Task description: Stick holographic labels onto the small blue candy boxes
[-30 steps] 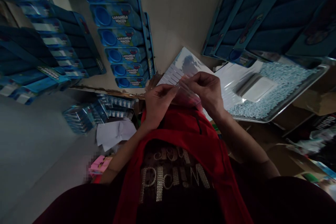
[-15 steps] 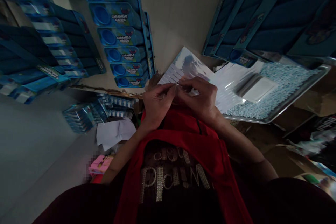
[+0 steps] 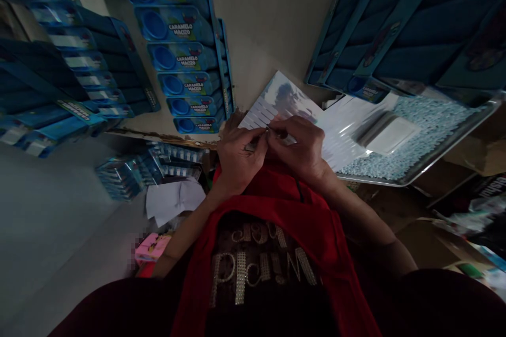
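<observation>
My left hand (image 3: 243, 158) and my right hand (image 3: 298, 142) meet fingertip to fingertip near the middle of the view, above the red apron (image 3: 272, 179). Both are pinched around something very small between them, too small and dark to name. Just beyond the fingers lies a sheet with rows of pale strips and a picture (image 3: 282, 97). To its right, more whitish strips (image 3: 340, 137) lie by a metal tray (image 3: 411, 181) of small light-blue pieces, with a clear-lidded white box (image 3: 393, 132) on top.
Stacked blue packages (image 3: 184, 58) stand at the table's left, and large blue stacks (image 3: 395, 26) rise at the right. Below the table's chipped edge (image 3: 166, 137) are more packs (image 3: 122, 176), white papers (image 3: 174, 200) and a pink item (image 3: 152, 247). Cardboard (image 3: 422, 242) lies at lower right.
My left fingers have shifted slightly right and curled, with a wider gap inside the hand. My right hand has barely moved. The fingertips remain together.
</observation>
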The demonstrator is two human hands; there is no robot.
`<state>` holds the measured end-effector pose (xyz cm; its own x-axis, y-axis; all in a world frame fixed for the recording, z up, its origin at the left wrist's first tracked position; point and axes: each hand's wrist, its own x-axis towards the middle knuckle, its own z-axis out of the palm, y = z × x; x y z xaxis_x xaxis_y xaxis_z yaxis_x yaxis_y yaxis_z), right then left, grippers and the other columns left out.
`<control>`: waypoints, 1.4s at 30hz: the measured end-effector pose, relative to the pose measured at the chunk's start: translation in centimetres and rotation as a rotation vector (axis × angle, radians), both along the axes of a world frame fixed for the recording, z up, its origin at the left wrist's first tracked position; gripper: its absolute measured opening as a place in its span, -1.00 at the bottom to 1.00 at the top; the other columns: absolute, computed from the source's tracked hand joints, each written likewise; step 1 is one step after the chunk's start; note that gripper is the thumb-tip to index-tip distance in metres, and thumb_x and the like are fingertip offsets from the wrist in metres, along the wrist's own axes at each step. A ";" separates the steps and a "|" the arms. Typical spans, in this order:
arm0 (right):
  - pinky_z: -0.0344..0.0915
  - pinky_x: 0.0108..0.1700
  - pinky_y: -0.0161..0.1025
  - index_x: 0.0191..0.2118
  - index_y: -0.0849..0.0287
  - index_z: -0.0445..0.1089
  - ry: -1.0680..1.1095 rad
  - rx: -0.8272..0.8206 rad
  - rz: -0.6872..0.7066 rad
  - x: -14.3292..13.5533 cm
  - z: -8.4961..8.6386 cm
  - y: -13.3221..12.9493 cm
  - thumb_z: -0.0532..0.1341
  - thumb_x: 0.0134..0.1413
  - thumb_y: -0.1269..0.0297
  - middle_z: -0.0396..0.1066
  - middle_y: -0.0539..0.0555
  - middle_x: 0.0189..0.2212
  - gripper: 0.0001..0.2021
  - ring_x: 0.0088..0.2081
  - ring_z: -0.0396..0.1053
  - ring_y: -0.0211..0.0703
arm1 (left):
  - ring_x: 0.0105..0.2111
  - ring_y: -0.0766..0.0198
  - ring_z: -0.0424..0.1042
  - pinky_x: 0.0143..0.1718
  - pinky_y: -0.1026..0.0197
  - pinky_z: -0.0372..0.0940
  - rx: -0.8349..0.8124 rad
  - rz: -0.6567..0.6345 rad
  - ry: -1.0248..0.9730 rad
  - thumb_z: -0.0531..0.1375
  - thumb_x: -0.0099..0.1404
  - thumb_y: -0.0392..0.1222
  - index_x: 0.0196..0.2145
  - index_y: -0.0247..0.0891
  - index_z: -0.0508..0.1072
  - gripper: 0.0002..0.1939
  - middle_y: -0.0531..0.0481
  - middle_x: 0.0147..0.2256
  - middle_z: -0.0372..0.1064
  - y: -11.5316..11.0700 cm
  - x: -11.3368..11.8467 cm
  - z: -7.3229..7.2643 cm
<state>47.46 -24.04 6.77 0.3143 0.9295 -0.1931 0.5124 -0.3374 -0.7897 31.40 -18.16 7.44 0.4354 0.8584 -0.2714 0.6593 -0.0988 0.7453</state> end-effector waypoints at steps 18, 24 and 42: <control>0.12 -0.31 -0.21 -0.35 0.13 0.49 0.108 -0.398 0.071 0.6 -0.1 0.2 0.36 0.09 0.36 0.50 -0.01 -0.42 -0.95 -0.39 0.35 -0.23 | -0.42 0.21 0.55 -0.31 0.20 0.41 -0.449 0.192 0.028 0.38 0.21 -0.18 -0.36 -0.15 0.72 -0.92 0.05 -0.43 0.64 0.1 -0.1 0.6; 0.20 -0.24 -0.17 -0.34 0.11 0.48 -0.026 -0.402 0.215 1.4 -0.4 -0.2 0.36 0.17 0.30 0.50 0.05 -0.39 -0.92 -0.31 0.42 -0.10 | -0.45 0.25 0.51 -0.37 0.24 0.37 -0.672 0.287 -0.036 0.38 0.18 -0.15 -0.44 -0.20 0.68 -0.90 0.07 -0.49 0.57 -0.3 -1.2 0.9; 0.44 -0.34 -0.28 -0.20 0.10 0.65 0.835 -0.501 0.048 -0.4 0.0 0.2 0.61 -0.14 -0.17 0.63 0.00 -0.39 -0.50 -0.38 0.53 -0.23 | -0.43 0.29 0.48 -0.33 0.25 0.41 -0.798 0.531 -0.197 0.45 0.12 -0.11 -0.40 -0.20 0.71 -0.87 0.03 -0.44 0.59 -1.6 -4.9 2.1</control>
